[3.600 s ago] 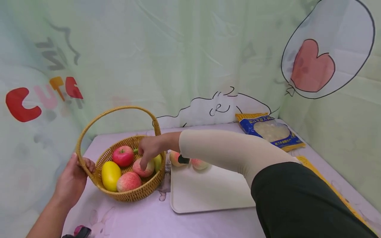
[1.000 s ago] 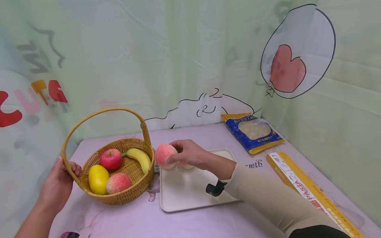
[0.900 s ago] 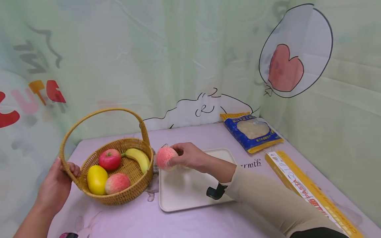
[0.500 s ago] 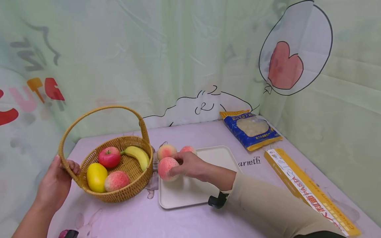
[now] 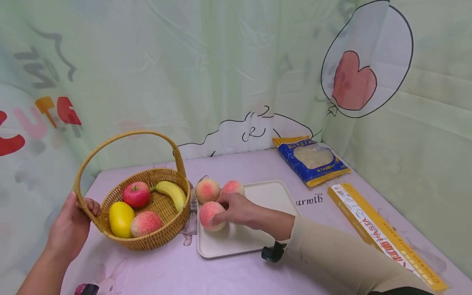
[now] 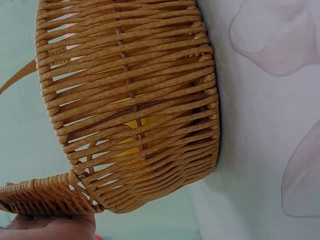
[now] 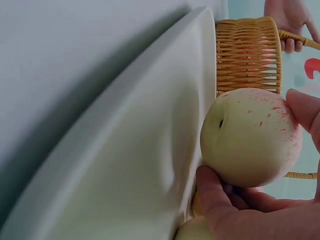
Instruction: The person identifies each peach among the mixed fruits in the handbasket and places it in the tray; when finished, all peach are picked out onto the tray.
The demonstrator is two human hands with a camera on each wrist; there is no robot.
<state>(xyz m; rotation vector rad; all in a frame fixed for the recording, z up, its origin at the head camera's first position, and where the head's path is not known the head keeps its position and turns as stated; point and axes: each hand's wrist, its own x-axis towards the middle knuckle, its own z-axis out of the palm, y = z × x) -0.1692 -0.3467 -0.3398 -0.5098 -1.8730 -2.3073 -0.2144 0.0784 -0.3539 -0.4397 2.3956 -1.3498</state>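
Note:
In the head view my left hand (image 5: 73,223) grips the handle of a round wicker basket (image 5: 147,243) near its base. Inside the basket are a red apple (image 5: 136,194), a banana (image 5: 170,194), a yellow mango-like fruit (image 5: 121,219) and a peach (image 5: 146,224). My right hand (image 5: 239,209) holds another peach (image 5: 212,216) between thumb and fingers, at the left part of a white tray (image 5: 254,239). Two more peaches sit at the tray's back left: one on the left (image 5: 207,190), one on the right (image 5: 234,187). In the right wrist view the held peach (image 7: 250,137) is close to the tray surface.
A blue and yellow food bag (image 5: 311,159) lies at the back right of the table. In front of it is a long yellow pasta box (image 5: 383,237). A printed curtain (image 5: 236,73) stands behind the table. A small dark object (image 5: 88,289) shows at the lower left.
The right hand has carried a peach out of the basket to the tray, and lowered it in front of the other two over the last second. The left hand keeps its hold on the handle.

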